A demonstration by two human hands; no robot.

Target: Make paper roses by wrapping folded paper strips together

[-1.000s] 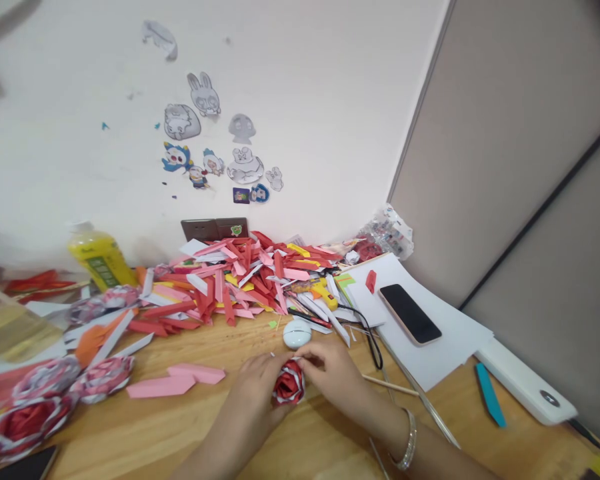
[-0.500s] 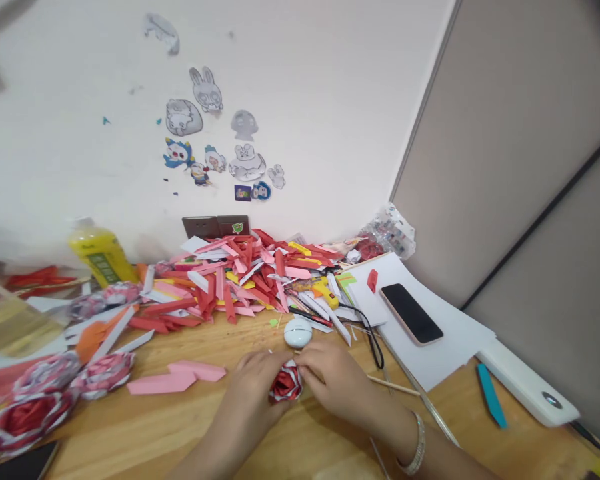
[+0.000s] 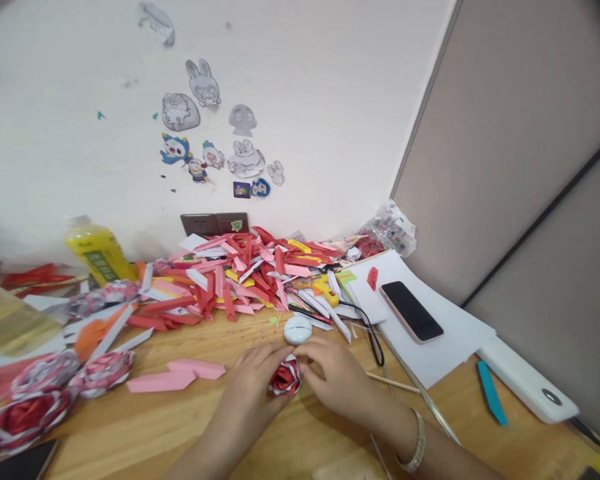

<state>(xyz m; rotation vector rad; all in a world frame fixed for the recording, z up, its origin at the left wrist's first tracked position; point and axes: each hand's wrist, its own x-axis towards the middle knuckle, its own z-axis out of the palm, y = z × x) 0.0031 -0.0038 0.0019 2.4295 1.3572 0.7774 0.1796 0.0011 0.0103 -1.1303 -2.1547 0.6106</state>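
Clock directions run around the red-and-white paper rose [image 3: 285, 376], which is held just above the tabletop [image 3: 260, 433] in the lower middle of the view. The left hand [image 3: 254, 381] has a firm grip on the rose from 9 o'clock, its fingers curved over the far edge and its thumb side near the lower edge. The right hand [image 3: 330, 373] comes in from 3 o'clock, its grip narrow, with thumb and fingers on the rose's rim between 1 and 3 o'clock; what lies right under those fingertips is hidden.

Against the frame before, the rose shows slightly higher in the view, and the left fingers reach farther across its top, so the two hands now nearly meet there. The wall drawings [image 3: 203, 83] also appear a little higher, while the things on the tabletop keep their arrangement.

Just beyond the hands at 12 o'clock sits a white egg-shaped case [image 3: 297, 330]. At 1 o'clock lies a yellow glue gun [image 3: 325, 291], and at 11 o'clock a heap of folded paper strips [image 3: 240, 277]. Two pink folded pieces [image 3: 161, 381] and finished-looking paper roses [image 3: 104, 373] lie toward 9 o'clock. A smartphone [image 3: 413, 311] rests on white paper sheets [image 3: 430, 363] between 2 and 3 o'clock.
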